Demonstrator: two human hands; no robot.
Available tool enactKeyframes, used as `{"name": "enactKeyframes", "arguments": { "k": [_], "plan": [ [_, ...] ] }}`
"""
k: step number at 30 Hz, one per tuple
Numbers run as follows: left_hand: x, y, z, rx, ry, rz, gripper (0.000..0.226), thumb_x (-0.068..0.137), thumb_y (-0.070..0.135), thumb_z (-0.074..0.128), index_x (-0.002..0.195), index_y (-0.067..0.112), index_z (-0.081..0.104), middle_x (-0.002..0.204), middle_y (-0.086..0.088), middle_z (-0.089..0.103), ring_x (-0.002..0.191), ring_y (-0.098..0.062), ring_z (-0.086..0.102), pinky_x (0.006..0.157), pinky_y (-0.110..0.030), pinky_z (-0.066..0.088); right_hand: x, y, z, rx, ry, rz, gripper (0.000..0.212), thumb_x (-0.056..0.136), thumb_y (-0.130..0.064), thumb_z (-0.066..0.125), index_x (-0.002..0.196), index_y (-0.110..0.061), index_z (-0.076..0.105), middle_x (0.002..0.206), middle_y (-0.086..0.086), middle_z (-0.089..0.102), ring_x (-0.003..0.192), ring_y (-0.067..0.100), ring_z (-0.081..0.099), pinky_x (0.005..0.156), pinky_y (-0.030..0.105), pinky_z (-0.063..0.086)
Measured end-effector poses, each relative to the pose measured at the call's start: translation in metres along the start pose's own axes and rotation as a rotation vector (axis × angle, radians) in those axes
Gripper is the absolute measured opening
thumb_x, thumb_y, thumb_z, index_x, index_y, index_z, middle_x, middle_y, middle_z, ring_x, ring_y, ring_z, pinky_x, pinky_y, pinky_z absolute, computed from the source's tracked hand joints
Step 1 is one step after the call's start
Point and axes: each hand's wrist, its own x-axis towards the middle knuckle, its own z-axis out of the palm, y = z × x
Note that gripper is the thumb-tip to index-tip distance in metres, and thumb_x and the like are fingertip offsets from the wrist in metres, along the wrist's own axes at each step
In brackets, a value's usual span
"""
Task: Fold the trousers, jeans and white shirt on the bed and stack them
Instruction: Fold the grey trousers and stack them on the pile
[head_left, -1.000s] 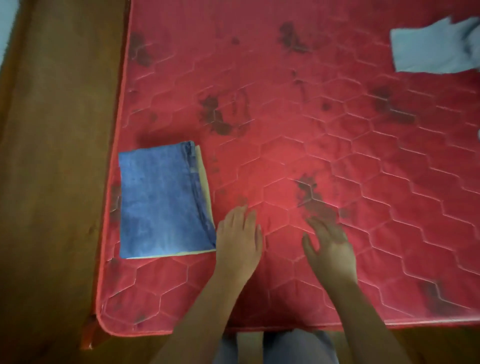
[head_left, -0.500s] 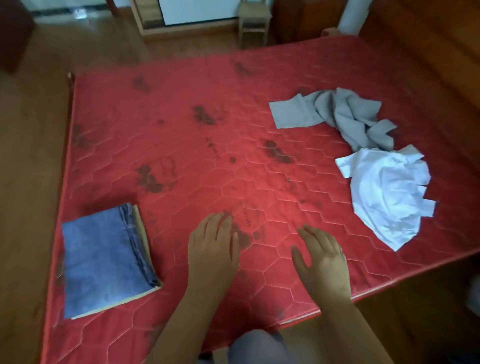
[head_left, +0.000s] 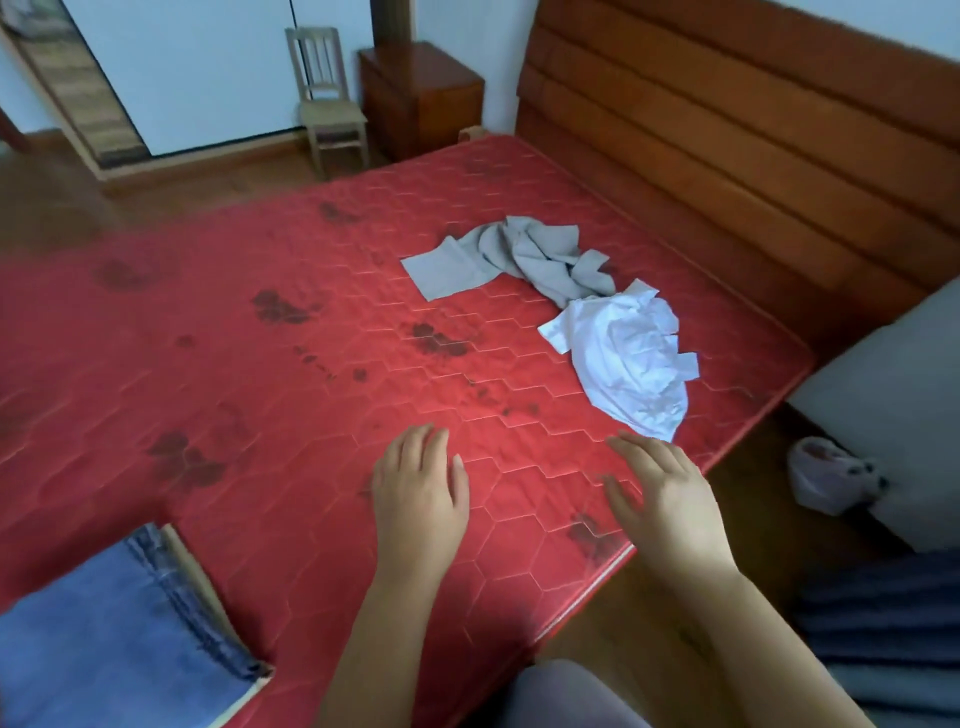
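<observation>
some of the jeans off-frame

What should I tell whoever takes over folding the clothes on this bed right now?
Left hand and right hand: both open, holding nothing, over the near edge of the bed.
Done: jeans folded, lying on a folded beige piece at near left.
Left to do: white shirt and grey garment lie crumpled, side by side, farther right; fold both, stack them on the jeans.

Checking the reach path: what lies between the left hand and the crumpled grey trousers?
Head view: only dark-stained red quilted mattress lies between the left hand and the crumpled grey trousers.
</observation>
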Motion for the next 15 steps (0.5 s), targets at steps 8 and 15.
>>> {"name": "enactKeyframes", "arguments": {
  "k": [8,15],
  "plan": [
    [0.049,0.057,0.054,-0.090,0.012,0.135,0.036,0.086,0.024,0.040,0.102,0.004,0.065,0.105,-0.011,0.066,0.100,-0.029,0.061,0.082,-0.040,0.050,0.024,0.059,0.000,-0.018,0.064,0.115,0.036,0.070,-0.008,0.077,0.104,-0.007,0.067,0.101,0.009,0.069,0.092,0.033,0.065,0.079,0.042,0.053],
    [0.116,0.119,0.152,-0.035,-0.095,0.130,0.035,0.085,0.024,0.040,0.100,0.006,0.065,0.103,-0.009,0.066,0.098,-0.027,0.063,0.083,-0.038,0.050,0.099,0.176,0.040,0.086,0.003,0.234,0.036,0.072,-0.006,0.075,0.107,-0.006,0.065,0.100,0.010,0.068,0.088,0.033,0.064,0.076,0.040,0.052]
  ]
}}
